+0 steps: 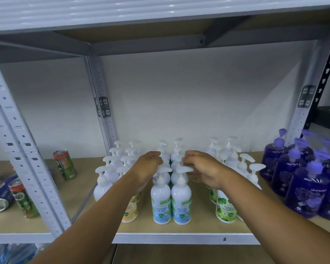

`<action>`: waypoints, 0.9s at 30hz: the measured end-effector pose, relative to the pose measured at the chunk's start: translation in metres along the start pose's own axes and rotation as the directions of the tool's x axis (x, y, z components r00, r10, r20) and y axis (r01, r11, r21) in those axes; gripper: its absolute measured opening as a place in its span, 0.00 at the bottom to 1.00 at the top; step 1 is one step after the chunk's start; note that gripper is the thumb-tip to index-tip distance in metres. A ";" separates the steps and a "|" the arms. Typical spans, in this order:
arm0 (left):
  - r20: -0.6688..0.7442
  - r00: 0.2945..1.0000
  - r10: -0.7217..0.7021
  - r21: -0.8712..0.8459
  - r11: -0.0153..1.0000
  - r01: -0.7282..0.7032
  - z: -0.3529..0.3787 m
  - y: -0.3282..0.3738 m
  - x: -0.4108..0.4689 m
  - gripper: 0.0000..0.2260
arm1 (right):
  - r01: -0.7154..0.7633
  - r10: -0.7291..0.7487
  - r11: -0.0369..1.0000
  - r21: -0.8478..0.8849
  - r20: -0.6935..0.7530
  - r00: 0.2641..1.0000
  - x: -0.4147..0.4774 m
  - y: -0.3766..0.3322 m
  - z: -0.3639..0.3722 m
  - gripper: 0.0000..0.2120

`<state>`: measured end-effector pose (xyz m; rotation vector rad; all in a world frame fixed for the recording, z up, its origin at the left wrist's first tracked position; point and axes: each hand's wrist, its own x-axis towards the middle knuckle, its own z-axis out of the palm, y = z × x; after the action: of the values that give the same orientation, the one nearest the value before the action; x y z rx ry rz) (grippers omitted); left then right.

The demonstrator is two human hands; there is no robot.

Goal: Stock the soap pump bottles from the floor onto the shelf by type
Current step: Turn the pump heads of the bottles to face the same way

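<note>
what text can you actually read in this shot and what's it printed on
"ANTIBACTERIAL HAND WASH COOL MINT": on each of the two front blue-label pump bottles.
"ANTIBAC… HAND W… MAXIMUM": green-label pump bottle; the rest is cut off.
"…LO": green can; the first letters are out of sight.
Too blurred to read: the purple bottle brand, the yellow-label bottle text, and the small seals on every label.

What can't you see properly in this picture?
Head view only:
- Yellow-label bottle: mostly hidden behind the left arm.
- Green-label bottle: text partly covered by the right arm.
- Purple bottles: blurred, rightmost cut off by the edge.
- Left hand, right hand: fingers curl among white pumps; grip unclear.
</note>
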<state>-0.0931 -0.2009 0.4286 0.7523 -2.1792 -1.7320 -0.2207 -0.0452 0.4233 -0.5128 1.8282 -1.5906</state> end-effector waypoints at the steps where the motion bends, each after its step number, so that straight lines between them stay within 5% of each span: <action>1: 0.006 1.000 -0.003 0.000 1.000 0.003 0.001 -0.001 0.001 0.23 | -0.010 0.010 1.000 -0.007 0.010 1.000 0.000 -0.001 0.000 0.18; 9: -0.029 1.000 -0.010 -0.064 0.998 0.008 0.003 -0.005 0.008 0.12 | -0.009 0.010 1.000 -0.017 0.068 0.998 0.002 -0.002 -0.002 0.12; 27: -0.088 0.996 0.008 -0.062 0.998 -0.013 0.007 -0.005 0.011 0.10 | 0.017 -0.018 0.999 0.029 0.037 0.999 -0.003 0.003 0.002 0.10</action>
<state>-0.1047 -0.2017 0.4205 0.7853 -2.0583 -1.7193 -0.2170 -0.0438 0.4214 -0.5431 1.7754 -1.6067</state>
